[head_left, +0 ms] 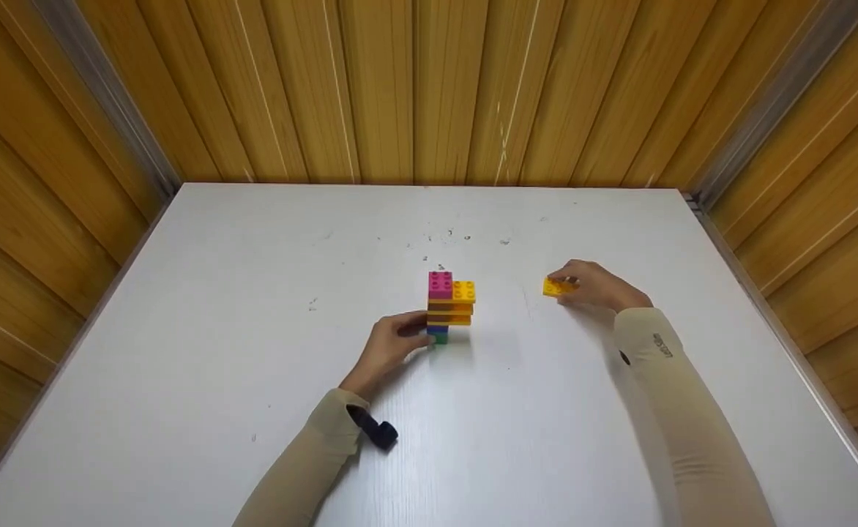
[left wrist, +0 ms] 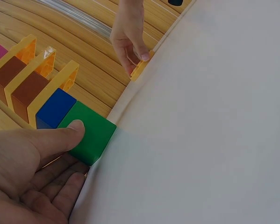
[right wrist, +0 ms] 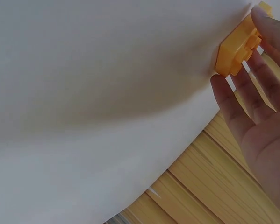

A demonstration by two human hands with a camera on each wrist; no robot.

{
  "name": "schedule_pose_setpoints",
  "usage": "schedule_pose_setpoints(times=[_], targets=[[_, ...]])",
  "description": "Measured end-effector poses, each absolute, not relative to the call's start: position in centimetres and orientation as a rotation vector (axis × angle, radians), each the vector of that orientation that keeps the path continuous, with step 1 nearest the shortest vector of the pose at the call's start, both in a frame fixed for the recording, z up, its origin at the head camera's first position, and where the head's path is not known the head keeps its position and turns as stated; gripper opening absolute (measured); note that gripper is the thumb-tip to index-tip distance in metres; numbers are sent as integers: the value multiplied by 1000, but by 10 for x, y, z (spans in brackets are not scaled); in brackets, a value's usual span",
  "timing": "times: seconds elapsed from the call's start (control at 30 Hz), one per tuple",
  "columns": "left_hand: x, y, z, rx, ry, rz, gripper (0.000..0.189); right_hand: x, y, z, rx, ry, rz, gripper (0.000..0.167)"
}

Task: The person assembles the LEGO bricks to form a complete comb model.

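A tower of toy building bricks stands upright near the middle of the table. From the bottom it has a green brick (left wrist: pixel 96 133), a blue brick (left wrist: pixel 56 107), then yellow flat bricks (head_left: pixel 463 291) alternating with brown bricks (left wrist: pixel 29 91), and a pink brick (head_left: pixel 440 283) on top. The yellow ones jut out to the right. My left hand (head_left: pixel 385 350) holds the tower's base, thumb on the green brick and fingers behind it. Off to the right, my right hand (head_left: pixel 599 285) pinches a separate yellow flat brick (right wrist: pixel 237 46), studs showing, at the tabletop.
Both hands work over a white table (head_left: pixel 180 307) with small dark marks on its surface. Wood-look panels (head_left: pixel 378 88) wall it in at the back and both sides. A black strap with a small device (head_left: pixel 379 432) sits on the left wrist.
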State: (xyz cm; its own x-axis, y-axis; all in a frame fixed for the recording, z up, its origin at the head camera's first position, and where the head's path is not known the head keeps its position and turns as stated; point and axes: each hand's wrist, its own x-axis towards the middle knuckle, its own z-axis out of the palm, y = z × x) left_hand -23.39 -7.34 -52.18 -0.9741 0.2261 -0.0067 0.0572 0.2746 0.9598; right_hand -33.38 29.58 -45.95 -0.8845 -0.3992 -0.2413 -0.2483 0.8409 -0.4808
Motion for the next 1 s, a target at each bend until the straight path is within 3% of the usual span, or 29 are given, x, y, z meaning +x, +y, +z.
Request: schedule_pose_setpoints(times=[1.0], targets=[[-235,-73,-523,280,2413,1777,46,-332,279,-452,-596,2648,-637,45]])
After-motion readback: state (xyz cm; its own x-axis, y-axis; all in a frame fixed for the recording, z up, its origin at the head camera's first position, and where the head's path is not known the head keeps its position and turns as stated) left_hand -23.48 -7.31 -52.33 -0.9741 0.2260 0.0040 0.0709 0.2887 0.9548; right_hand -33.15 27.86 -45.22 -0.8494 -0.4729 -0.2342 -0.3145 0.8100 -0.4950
